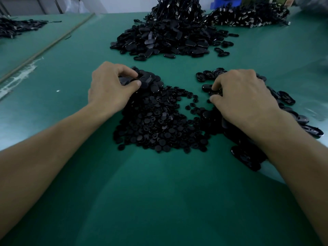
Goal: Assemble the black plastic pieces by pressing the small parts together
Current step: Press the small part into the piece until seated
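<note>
Head view, near to far. Both bare forearms entered from the lower corners and reached forward over the green surface (159,201), converging slightly.

The left hand (111,87) lay knuckles up at the far left edge of the discs (159,126), a broad pile of small round black parts at the centre. Its wrist was straight and its fingers were curled. Its grip was nearly closed, thumb and forefinger pinching a flat oval cap (144,80) on top of a small cluster of like pieces just beyond the discs.

The right hand (243,98) lay palm down with the wrist low. Its fingers were bent into the shells (284,102), a band of glossy oval black pieces that ran from beyond the hand back under the forearm toward the near right. The thumb tip touched the surface side of that band. The grip was partly closed, but whether it held a shell could not be told, as the fingertips were hidden. A narrow strip of bare surface lay between the discs and the shells.

Farther off, well apart from both hands, stood a large heap (165,41) of black oval parts. Behind it rose a mound of cables (177,13), and to its right lay a spread of metal-tipped plugs (248,16). At far left lay a thin rod (48,47), set diagonally, and beyond it another dark pile (16,27).
</note>
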Available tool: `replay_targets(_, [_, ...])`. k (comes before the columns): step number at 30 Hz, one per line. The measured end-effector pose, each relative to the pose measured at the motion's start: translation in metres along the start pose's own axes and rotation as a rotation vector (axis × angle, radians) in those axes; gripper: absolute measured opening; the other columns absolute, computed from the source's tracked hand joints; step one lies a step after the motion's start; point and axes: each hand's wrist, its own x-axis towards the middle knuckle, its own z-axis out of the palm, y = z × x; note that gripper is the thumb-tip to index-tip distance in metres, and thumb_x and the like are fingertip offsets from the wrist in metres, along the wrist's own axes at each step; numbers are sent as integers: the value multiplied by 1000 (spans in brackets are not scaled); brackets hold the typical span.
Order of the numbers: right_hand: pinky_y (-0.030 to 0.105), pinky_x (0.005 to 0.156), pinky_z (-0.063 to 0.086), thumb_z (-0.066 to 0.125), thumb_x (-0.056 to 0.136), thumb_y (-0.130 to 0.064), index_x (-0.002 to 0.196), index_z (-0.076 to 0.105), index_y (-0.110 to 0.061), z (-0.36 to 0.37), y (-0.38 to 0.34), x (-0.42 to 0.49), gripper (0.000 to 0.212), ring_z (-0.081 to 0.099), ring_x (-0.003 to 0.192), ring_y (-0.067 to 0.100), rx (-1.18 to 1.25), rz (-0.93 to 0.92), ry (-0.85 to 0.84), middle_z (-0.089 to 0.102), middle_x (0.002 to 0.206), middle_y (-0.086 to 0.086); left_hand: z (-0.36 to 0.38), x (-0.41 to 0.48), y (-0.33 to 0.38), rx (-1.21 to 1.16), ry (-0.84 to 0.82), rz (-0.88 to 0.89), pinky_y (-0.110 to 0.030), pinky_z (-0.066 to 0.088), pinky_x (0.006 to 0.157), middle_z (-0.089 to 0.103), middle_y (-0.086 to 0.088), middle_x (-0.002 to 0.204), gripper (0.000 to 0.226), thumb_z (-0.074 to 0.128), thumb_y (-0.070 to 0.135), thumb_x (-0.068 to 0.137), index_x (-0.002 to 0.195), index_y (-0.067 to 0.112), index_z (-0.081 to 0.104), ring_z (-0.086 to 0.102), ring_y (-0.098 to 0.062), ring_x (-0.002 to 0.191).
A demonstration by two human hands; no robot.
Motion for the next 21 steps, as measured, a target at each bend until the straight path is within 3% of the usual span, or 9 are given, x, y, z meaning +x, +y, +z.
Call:
replay_targets(3, [49,94,46,57,99,-35,102,61,-5,2,1,0,30,54,110,41,-92,30,-56,59,110,19,1,0,0,1,-3,-20,-40,50,95,69,2,114,13,74,36,86,99,32,73,62,-14,110])
replay_targets(5, [49,92,47,55,99,-27,91,56,-5,3,1,0,23,54,106,41,-83,34,-62,57,104,19,2,-1,0,-5,-3,-20,-39,51,92,68,2,114,12,73,35,87,98,33,72,62,-13,107])
replay_targets(9, [49,92,51,56,96,-12,101,66,-6,4,-1,0,12,57,103,37,-63,8,-22,63,105,17,2,-3,4,-59,16,22,-25,42,70,68,0,97,7,71,33,89,95,31,72,46,-1,68])
replay_targets(13, [47,89,51,58,95,-4,103,67,-8,3,-2,0,13,59,96,35,-92,-17,94,64,97,15,1,-11,17,-124,24,99,-7,35,65,61,15,83,8,72,28,88,85,34,69,50,7,62])
replay_targets(15, [46,88,50,59,96,-3,103,69,-7,2,1,3,14,58,94,34,-92,-64,199,62,96,15,1,-15,25,-163,14,156,-5,37,61,62,18,84,7,72,25,88,86,32,70,52,12,62])
replay_targets(19, [17,78,41,58,101,-23,110,74,-16,2,-5,3,19,55,94,16,246,-214,308,63,106,6,0,-21,37,-279,-45,252,-10,45,67,69,10,92,12,74,29,89,100,29,70,58,-1,66])
replay_targets(21, [12,77,44,63,98,-25,107,76,-21,4,-14,0,16,61,87,5,516,-289,271,68,96,-7,0,-23,41,-336,-95,278,-15,51,73,69,9,100,19,75,33,88,106,34,68,64,-4,72])
